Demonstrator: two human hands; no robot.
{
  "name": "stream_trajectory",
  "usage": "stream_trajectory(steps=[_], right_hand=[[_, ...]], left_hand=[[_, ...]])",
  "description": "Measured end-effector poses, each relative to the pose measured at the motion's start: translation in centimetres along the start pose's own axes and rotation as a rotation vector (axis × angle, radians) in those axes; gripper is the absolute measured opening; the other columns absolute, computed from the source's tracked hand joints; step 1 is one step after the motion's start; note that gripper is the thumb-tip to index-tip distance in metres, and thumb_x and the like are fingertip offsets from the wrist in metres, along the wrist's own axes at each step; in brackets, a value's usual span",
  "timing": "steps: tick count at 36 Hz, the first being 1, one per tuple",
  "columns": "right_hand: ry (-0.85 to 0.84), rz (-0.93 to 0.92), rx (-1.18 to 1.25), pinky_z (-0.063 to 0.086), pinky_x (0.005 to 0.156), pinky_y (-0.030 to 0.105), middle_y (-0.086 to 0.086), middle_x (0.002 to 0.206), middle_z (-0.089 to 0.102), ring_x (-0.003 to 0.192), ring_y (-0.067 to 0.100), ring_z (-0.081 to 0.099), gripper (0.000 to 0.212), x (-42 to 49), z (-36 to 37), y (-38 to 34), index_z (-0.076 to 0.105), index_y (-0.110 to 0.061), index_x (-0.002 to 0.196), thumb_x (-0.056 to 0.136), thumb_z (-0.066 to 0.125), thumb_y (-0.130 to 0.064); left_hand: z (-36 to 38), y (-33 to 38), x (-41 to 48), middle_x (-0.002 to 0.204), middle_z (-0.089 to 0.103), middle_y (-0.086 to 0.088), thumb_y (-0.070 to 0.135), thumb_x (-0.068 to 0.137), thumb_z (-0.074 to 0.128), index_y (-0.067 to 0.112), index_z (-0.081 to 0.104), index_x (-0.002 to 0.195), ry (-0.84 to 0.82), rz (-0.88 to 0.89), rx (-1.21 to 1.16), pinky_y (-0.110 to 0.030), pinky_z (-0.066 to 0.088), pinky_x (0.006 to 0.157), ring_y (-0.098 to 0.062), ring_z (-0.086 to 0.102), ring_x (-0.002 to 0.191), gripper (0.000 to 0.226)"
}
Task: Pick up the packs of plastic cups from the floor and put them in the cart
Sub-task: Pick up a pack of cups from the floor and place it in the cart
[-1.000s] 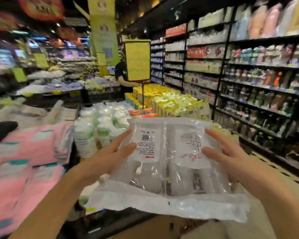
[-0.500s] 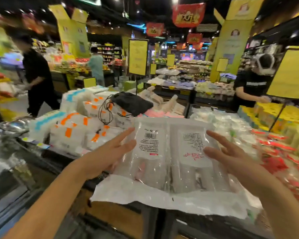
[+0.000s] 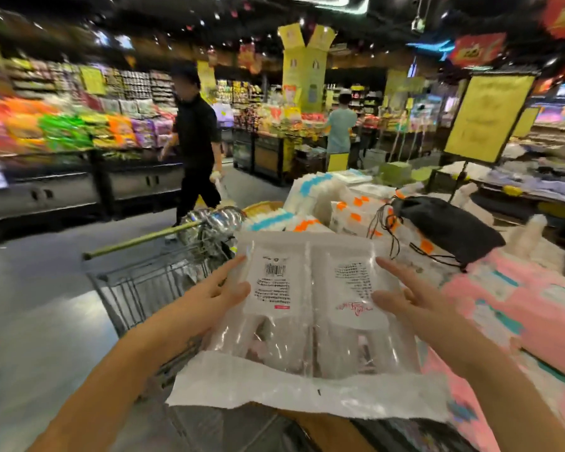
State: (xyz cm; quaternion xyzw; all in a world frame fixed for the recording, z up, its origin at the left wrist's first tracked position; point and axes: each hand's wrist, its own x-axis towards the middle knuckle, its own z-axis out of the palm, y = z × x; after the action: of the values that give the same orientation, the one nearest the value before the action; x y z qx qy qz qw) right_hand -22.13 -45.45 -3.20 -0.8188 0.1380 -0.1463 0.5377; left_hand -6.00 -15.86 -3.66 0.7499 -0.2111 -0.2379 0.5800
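Two clear packs of plastic cups (image 3: 310, 308) with white printed labels are pressed side by side between my palms, held at chest height. My left hand (image 3: 209, 298) is flat against the left pack's side, fingers extended. Flat against the right pack's side is my right hand (image 3: 408, 298). A wire shopping cart (image 3: 144, 285) with a green handle bar stands just left of and below the packs; its basket is partly hidden behind my left arm and the packs. The floor beneath the packs is hidden.
A display table to the right holds white packs with orange and blue marks (image 3: 333, 207), a black drawstring bag (image 3: 447, 226) and pink packages (image 3: 519, 308). A person in black (image 3: 196, 141) walks along the grey aisle behind the cart. A yellow sign (image 3: 486, 115) stands at the right.
My view has swung left from the shelf aisle to the open aisle, bringing the cart into sight. The packs stay pressed between both hands and now sit beside the cart.
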Motion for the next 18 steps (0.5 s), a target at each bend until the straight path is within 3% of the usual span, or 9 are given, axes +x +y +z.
stream_trajectory(steps=[3,6,11,16,18], right_hand=[[-0.089,-0.009,0.024,0.049,0.076,0.012,-0.009,0.124,0.066,0.109,0.002,0.063,0.059,4.6,2.9,-0.3,0.051,-0.05,0.136,0.084,0.073,-0.034],[-0.172,-0.026,0.007,0.048,0.085,0.022,-0.023,0.098,0.069,0.099,0.002,0.065,0.063,9.2,5.5,-0.1,0.05,-0.054,0.135,0.077,0.073,-0.046],[-0.304,-0.051,0.007,0.051,0.099,0.035,-0.013,0.123,0.068,0.111,0.009,0.066,0.056,16.9,9.4,0.9,0.048,-0.055,0.136,0.09,0.07,-0.032],[-0.429,-0.103,-0.032,0.049,0.071,0.009,-0.032,0.12,0.056,0.096,-0.014,0.059,0.055,25.2,13.3,2.1,0.046,-0.056,0.136,0.092,0.068,-0.033],[-0.486,-0.115,-0.035,0.052,0.076,0.012,-0.029,0.122,0.056,0.098,-0.008,0.063,0.057,28.4,14.9,2.7,0.045,-0.053,0.139,0.092,0.068,-0.03]], left_hand=[[-3.1,-1.5,1.0,0.111,0.064,0.02,0.035,0.097,0.053,0.055,0.033,0.141,0.071,-0.004,-0.004,-0.016,0.055,0.063,0.002,0.07,0.086,0.052],[-5.5,-2.9,2.2,0.116,0.066,0.016,0.038,0.096,0.054,0.059,0.032,0.14,0.149,-0.044,-0.026,-0.026,0.059,0.07,-0.007,0.071,0.093,0.053],[-8.4,-5.3,4.9,0.12,0.062,0.013,0.039,0.096,0.055,0.06,0.034,0.137,0.293,-0.088,-0.012,-0.019,0.055,0.066,-0.006,0.068,0.097,0.051],[-10.3,-7.8,8.7,0.121,0.058,0.012,0.038,0.097,0.053,0.06,0.03,0.14,0.453,-0.155,-0.005,-0.015,0.05,0.062,-0.007,0.06,0.101,0.053],[-10.6,-8.5,10.3,0.125,0.056,0.009,0.034,0.098,0.053,0.056,0.029,0.142,0.511,-0.184,-0.022,-0.009,0.048,0.058,-0.004,0.058,0.098,0.055]])
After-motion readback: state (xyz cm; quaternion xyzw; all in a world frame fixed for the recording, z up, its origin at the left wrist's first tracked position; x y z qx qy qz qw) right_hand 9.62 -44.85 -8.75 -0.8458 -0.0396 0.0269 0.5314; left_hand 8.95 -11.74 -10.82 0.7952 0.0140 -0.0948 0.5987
